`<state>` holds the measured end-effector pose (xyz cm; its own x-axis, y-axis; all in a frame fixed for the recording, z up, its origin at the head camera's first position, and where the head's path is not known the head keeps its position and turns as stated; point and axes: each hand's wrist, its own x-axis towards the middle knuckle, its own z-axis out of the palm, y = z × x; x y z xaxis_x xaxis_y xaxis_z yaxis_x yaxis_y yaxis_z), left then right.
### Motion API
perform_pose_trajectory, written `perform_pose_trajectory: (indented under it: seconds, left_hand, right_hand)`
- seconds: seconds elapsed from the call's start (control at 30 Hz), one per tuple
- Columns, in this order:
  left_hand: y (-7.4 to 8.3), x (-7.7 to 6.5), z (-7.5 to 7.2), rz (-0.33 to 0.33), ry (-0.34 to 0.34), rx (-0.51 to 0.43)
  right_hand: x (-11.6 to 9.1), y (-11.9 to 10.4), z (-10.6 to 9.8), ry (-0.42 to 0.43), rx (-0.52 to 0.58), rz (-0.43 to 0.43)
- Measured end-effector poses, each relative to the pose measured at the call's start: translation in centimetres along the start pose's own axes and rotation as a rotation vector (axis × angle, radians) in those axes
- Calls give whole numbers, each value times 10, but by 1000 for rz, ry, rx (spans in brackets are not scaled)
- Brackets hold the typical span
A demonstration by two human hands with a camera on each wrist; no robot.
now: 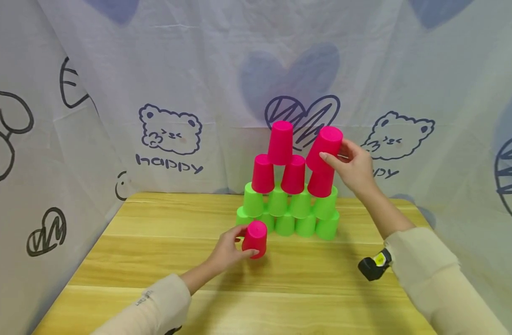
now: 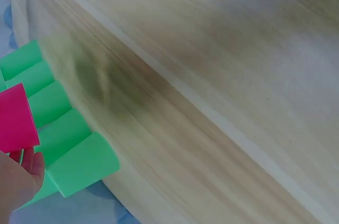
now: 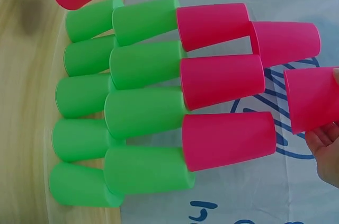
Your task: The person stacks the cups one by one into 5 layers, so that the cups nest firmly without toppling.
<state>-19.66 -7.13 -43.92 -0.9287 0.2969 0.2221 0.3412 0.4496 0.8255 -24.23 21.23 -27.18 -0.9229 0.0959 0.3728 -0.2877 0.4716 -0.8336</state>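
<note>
Upside-down cups form a stepped stack: two rows of green cups below, three pink cups above them, and one pink cup on top at the left. My right hand grips another pink cup between thumb and fingers, slightly tilted, close over the rightmost cup of the pink row. A narrow gap below this held cup shows in the right wrist view. In front of the stack's lower left, my left hand holds a pink cup upside down by its sides.
The stack stands toward the back of a wooden table. Behind it hangs a pale cloth printed with hearts and bears, and more cloth borders the table at the left. A black strap device sits at the right wrist.
</note>
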Motion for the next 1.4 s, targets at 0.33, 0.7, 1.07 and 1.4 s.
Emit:
perform_pose_trajectory:
  seconds: [0.33, 0.7, 1.07, 1.4]
  left_hand:
    - [18, 3, -16, 37, -9, 46]
    - [43, 15, -37, 82, -7, 74]
    - [65, 26, -53, 121, 6, 87]
    - [77, 35, -63, 156, 27, 90]
  right_hand:
    - [8, -4, 7, -20, 1, 19]
    - [10, -2, 14, -16, -29, 47]
    - [14, -3, 15, -19, -29, 102]
    - [23, -5, 18, -5, -54, 134]
